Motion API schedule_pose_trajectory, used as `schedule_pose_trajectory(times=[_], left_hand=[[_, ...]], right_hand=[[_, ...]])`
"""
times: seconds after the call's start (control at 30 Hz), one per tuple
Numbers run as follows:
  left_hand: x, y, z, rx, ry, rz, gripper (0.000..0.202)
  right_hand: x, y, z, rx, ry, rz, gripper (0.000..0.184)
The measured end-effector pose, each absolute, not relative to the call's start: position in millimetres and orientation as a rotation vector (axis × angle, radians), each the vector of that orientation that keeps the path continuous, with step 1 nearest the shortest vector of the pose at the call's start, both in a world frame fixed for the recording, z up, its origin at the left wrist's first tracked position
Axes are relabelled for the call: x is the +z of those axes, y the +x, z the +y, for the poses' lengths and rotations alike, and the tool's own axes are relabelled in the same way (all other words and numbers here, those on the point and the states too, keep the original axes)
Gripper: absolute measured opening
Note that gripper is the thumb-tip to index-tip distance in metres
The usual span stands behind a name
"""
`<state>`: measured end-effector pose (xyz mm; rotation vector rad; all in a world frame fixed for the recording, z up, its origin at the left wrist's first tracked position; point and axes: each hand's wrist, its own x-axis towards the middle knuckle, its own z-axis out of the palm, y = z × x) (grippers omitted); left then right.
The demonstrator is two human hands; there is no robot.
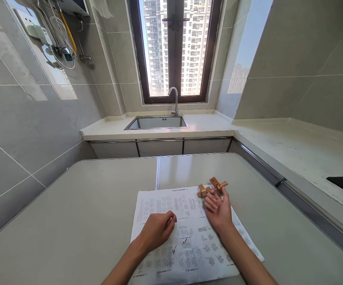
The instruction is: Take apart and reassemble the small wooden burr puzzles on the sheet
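Wooden pieces [214,182]: may scatter if fingertips nudge.
Right hand [218,209]: half-curled beside them; hold, I can't tell.
Left hand [159,228]: loosely closed, seemingly empty.

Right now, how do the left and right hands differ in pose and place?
The left hand is turned back up; the right hand shows its palm side. The left hand is over the printed sheet, apart from the wooden pieces; the right hand is at those pieces, near the sheet's far right corner. Both are bare, with fingers curled.
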<state>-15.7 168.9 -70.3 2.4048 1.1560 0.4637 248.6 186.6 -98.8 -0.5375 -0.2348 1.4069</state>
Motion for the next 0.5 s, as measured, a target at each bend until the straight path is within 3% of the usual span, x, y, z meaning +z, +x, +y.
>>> schedule_pose_trajectory(times=[0.33, 0.5], left_hand=[[-69, -16, 168, 0.472, 2.36, 1.149, 0.027], [-70, -14, 167, 0.576, 2.163, 1.158, 0.027]], right_hand=[[-107, 262, 196, 1.219, -0.689, -0.29, 0.029], [-96, 233, 181, 1.14, -0.937, -0.644, 0.044]])
